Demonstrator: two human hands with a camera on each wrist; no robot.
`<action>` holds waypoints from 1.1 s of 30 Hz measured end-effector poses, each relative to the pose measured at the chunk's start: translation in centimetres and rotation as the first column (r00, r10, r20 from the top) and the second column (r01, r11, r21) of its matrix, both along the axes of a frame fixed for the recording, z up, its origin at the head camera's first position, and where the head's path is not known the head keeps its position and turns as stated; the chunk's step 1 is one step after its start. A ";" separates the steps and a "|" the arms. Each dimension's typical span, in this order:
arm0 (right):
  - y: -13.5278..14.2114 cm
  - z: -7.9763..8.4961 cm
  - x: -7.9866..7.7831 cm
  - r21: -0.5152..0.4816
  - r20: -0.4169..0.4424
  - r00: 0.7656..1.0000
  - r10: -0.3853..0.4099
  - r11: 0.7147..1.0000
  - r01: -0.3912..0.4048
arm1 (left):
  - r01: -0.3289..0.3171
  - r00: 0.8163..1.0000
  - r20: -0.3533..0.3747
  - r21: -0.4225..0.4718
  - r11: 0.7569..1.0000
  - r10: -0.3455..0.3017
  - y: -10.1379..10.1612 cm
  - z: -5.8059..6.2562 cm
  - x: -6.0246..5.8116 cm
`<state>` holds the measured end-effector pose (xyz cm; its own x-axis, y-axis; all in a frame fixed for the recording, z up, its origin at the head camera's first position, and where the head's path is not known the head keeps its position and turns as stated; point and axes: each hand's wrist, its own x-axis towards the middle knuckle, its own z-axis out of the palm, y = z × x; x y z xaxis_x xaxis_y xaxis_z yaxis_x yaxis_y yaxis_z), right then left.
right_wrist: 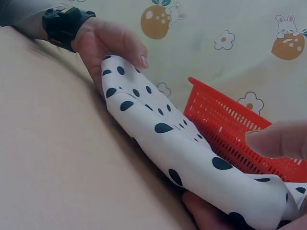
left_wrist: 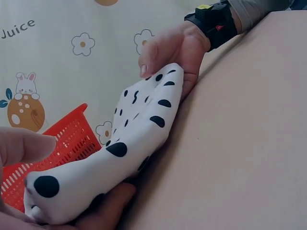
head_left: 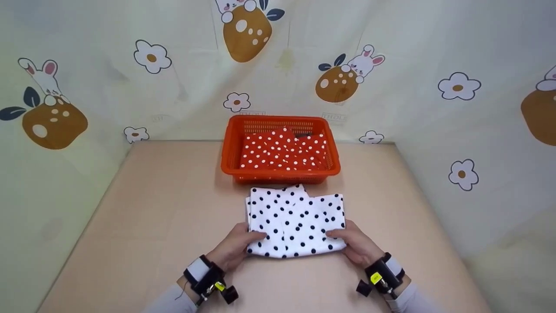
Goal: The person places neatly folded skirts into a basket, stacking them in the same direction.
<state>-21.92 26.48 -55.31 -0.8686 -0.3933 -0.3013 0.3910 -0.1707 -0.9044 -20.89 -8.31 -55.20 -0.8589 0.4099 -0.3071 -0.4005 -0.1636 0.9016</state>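
A folded white cloth item with black dots is held between both hands in front of the basket. My left hand grips its left edge, thumb on top and fingers underneath. At the opposite edge my right hand holds it the same way. In the left wrist view the thick folded near edge of the dotted cloth is raised a little off the table, and fingers show beneath it. The right wrist view shows the same rolled fold of the cloth. What kind of garment it is, I cannot tell.
Just beyond the white cloth stands an orange-red plastic basket with slotted walls. Folded red cloth with white dots lies inside it. The beige table meets a patterned curtain at the back and sides.
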 end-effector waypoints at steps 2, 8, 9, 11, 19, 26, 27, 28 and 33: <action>-0.3 -0.2 0.1 -0.021 0.013 1.000 -0.019 1.000 0.019 | 0.011 1.000 0.009 0.032 0.999 -0.011 0.0 -0.2 0.0; -0.5 -0.5 0.1 -0.097 0.036 0.997 -0.070 0.993 0.073 | 0.000 1.000 0.013 0.073 0.997 -0.001 0.2 -0.8 -0.1; -0.5 -0.6 0.1 -0.103 0.037 0.997 -0.072 0.992 0.076 | -0.006 1.000 0.003 0.070 0.998 0.005 0.2 -0.9 -0.1; -0.4 -0.7 0.0 -0.096 0.026 0.997 -0.075 0.992 0.077 | -0.017 1.000 -0.019 0.064 0.998 0.019 0.3 -1.2 -0.1; -0.6 -0.8 -0.2 -0.026 -0.011 0.997 -0.076 0.997 0.076 | -0.035 0.998 -0.056 0.014 0.999 0.036 0.3 -1.4 -0.1; -0.5 -0.8 -0.1 -0.008 -0.034 0.996 -0.077 0.997 0.076 | -0.024 0.998 -0.061 0.001 1.000 0.024 0.0 -1.2 -0.2; -0.6 -0.9 -0.1 -0.003 -0.040 0.996 -0.078 0.997 0.078 | -0.024 0.997 -0.069 -0.007 1.000 0.024 0.0 -1.2 -0.3; -0.6 -0.9 0.0 0.003 -0.043 0.996 -0.083 0.997 0.083 | -0.025 0.997 -0.074 -0.015 1.000 0.024 0.0 -1.1 -0.3; -0.7 -0.7 0.2 0.031 -0.070 0.993 -0.090 0.995 0.093 | -0.025 0.994 -0.107 -0.046 0.999 0.020 0.1 -0.9 -0.2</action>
